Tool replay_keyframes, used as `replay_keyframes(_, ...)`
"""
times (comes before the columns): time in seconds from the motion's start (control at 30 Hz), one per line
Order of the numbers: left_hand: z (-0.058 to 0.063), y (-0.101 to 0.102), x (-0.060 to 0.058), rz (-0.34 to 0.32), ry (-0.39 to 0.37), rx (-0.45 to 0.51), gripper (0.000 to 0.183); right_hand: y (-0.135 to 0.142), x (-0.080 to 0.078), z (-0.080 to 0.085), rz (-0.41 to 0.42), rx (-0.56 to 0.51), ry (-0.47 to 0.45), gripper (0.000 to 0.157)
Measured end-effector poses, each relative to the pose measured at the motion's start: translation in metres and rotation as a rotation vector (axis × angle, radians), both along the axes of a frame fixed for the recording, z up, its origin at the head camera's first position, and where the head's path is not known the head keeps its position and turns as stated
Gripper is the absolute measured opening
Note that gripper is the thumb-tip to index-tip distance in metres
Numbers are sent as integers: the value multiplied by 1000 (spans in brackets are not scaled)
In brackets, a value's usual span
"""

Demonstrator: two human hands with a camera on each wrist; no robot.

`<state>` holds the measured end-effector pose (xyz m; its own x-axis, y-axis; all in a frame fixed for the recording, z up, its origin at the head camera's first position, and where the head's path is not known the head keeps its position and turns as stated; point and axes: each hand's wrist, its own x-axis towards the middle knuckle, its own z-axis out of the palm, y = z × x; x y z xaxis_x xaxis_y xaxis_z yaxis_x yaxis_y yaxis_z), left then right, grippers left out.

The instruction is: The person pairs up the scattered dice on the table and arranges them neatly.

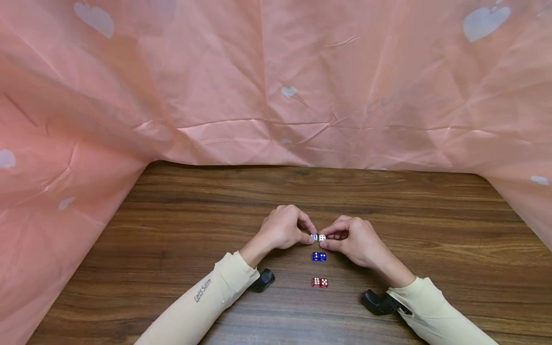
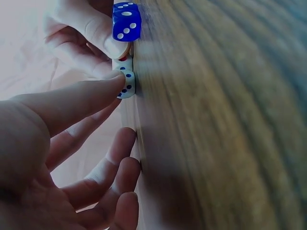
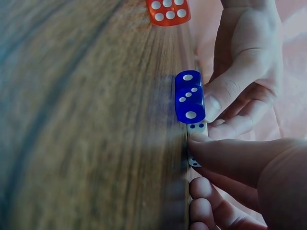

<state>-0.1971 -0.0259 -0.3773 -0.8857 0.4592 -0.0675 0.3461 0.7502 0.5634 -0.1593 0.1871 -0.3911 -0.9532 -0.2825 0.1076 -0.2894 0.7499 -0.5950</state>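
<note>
Two white dice stand side by side on the wooden table. My left hand [image 1: 282, 227] pinches the left one, a white die with blue pips [image 1: 314, 237], between thumb and forefinger. The right one, a white die with red pips on top [image 1: 322, 238], is pinched by thumb and forefinger of my right hand [image 1: 355, 239]. Just nearer to me lies a touching pair of blue dice [image 1: 319, 257]; one shows large in the left wrist view as a blue die [image 2: 126, 24]. Closer still sits a pair of red dice [image 1: 320, 282], with a red die [image 3: 169, 10] also in the right wrist view.
The dark wood table [image 1: 194, 201] reaches back to a pink curtain [image 1: 267, 96] with pale hearts, which also hangs along both sides. Black wrist devices [image 1: 263, 281] stick out under both cream sleeves [image 1: 198, 297].
</note>
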Motion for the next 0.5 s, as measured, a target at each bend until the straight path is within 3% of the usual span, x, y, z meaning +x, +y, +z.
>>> replay_keyframes(0.5, -1, 1, 0, -13, 8, -6, 10, 0, 0, 0, 4, -5, -2, 15)
